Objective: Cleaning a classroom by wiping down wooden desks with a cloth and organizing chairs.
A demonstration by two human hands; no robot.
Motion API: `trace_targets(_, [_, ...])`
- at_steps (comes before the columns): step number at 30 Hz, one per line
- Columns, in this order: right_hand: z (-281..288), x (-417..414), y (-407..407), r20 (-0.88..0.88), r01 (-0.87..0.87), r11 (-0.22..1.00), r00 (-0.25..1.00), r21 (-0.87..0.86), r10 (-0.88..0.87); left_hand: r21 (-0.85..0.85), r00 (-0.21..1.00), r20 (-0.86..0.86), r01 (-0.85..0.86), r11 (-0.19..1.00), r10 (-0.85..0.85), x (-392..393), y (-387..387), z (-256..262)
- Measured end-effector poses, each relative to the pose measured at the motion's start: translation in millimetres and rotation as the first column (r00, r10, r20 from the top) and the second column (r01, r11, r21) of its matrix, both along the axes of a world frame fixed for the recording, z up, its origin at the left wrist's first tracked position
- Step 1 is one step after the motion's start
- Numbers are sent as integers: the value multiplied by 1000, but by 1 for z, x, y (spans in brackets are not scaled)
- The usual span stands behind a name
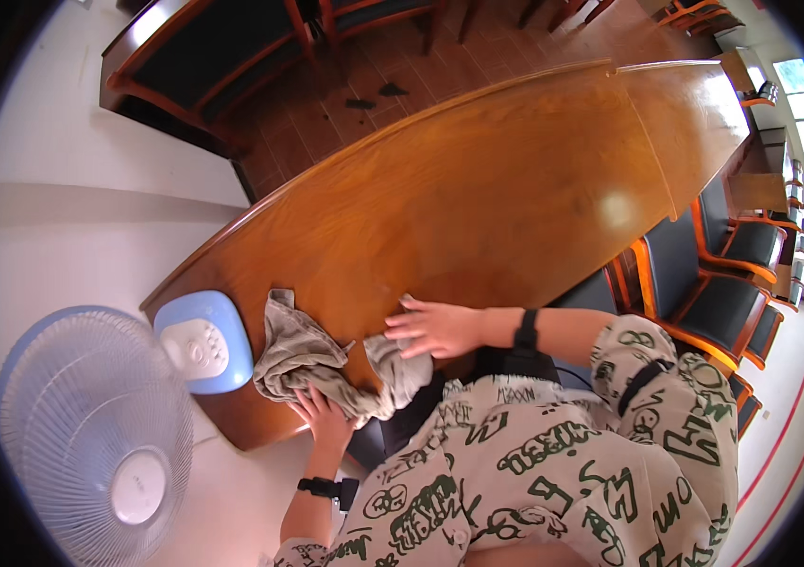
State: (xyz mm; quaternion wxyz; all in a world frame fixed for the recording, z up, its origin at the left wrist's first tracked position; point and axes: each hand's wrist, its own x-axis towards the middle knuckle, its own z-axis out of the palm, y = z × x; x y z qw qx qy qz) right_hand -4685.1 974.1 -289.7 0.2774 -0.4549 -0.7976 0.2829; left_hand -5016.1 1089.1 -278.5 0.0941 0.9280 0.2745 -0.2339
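Observation:
A crumpled grey-beige cloth (296, 347) lies bunched at the near left end of a polished wooden table (487, 198). Part of it stretches right and droops over the table's near edge. My left hand (324, 414) has its fingers over the cloth's lower folds, holding them at that edge. Palm down, my right hand (437, 329) lies across the cloth's right part with fingers extended and somewhat apart. Whether those fingers grip any fabric cannot be made out. A small tip of cloth shows past the right hand's far side.
An electric fan (118, 453) stands at the left, its blue-and-white control base (203, 344) by the table's end. Black-padded wooden chairs (714, 305) line the near right side. More chairs (232, 49) stand beyond the far edge. Dark scraps (393, 90) lie on the tiled floor.

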Motion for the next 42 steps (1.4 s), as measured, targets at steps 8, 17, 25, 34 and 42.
trace_targets(8, [2, 4, -14, 32, -90, 996, 996, 17, 89, 400, 858, 448, 59, 914, -252, 10, -15, -35])
trace_targets(17, [-1, -33, -23, 315, 96, 986, 939, 140, -136, 575, 764, 507, 45, 817, -399, 5, -19, -46])
trace_targets(25, [-2, -145, 19, 319, 21, 917, 934, 399, -160, 638, 824, 523, -208, 741, -219, -112, 33, -31])
trace_targets(34, [-23, -264, 74, 406, -113, 746, 886, 656, -223, 707, 811, 576, -430, 561, -104, -171, 56, -44])
trace_targets(42, [-25, -135, -10, 279, 36, 795, 926, 605, -254, 650, 779, 591, -307, 695, -208, -26, -37, -57])
